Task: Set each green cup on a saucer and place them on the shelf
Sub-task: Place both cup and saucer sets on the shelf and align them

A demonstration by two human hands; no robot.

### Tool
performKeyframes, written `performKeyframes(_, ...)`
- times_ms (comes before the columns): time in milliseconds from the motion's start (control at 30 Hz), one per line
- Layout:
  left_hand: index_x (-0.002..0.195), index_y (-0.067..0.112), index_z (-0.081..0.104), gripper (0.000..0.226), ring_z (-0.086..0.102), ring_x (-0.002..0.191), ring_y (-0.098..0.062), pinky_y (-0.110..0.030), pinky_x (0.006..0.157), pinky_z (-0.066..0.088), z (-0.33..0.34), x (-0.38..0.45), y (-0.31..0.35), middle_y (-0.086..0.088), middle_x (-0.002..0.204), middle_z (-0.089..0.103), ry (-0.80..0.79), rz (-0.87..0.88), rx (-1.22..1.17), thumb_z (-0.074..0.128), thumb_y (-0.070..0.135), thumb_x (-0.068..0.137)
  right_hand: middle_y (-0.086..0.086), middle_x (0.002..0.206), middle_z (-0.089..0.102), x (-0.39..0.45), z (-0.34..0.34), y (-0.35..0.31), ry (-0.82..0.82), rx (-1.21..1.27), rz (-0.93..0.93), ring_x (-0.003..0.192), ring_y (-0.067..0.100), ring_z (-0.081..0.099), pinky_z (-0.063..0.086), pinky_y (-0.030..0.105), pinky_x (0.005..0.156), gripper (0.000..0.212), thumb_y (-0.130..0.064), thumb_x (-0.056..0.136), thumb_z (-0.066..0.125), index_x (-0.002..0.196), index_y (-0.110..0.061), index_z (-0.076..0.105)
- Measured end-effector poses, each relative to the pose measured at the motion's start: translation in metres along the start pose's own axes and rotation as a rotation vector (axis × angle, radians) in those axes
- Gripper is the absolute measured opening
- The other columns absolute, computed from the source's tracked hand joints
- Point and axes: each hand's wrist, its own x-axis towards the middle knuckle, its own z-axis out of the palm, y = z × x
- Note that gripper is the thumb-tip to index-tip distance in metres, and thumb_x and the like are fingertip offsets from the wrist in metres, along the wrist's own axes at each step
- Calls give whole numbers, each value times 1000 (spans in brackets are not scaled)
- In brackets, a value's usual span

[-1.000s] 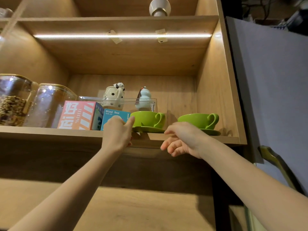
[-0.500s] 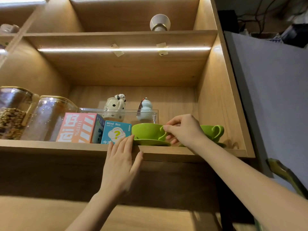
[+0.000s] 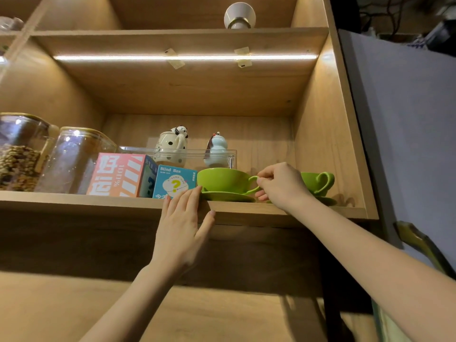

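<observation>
Two green cups stand on green saucers on the wooden shelf (image 3: 246, 212). The nearer cup (image 3: 220, 180) rests on its saucer (image 3: 227, 196) at the shelf's front edge. My right hand (image 3: 281, 185) pinches this cup's handle. Behind that hand, the second cup (image 3: 318, 181) sits on its saucer (image 3: 327, 200) by the right wall, partly hidden. My left hand (image 3: 182, 228) lies flat against the shelf's front edge, fingers apart, fingertips touching the nearer saucer's left rim.
Left of the cups stand a blue "Blind Box" carton (image 3: 174, 183), a pink box (image 3: 118, 175) and two glass jars (image 3: 74, 159). A clear tray (image 3: 177, 154) behind holds a spotted mug and a pale figurine. A grey panel (image 3: 407, 134) flanks the shelf on the right.
My right hand rose from below the shelf edge to the nearer cup's handle and holds it. My left hand dropped from the cup's side and spread flat on the shelf front.
</observation>
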Motion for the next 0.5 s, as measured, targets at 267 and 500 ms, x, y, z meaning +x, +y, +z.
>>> performKeyframes(267, 138, 19, 34, 55, 37, 132, -22, -37, 115, 15, -6, 4, 9, -6, 141, 46, -12, -42, 7, 26, 45, 90, 18, 124, 60, -17, -7, 3, -71, -100, -22, 109, 29, 60, 50, 41, 97, 40, 1, 90, 46, 129, -2, 49)
performKeyframes(500, 144, 20, 21, 67, 34, 134, -21, -38, 115, 17, -8, 0, 12, -5, 145, 39, -65, -25, 58, 20, 50, 84, 8, 113, 67, -40, -51, 16, 60, -148, -145, 100, 18, 63, 52, 24, 86, 27, -11, 91, 51, 115, -10, 62)
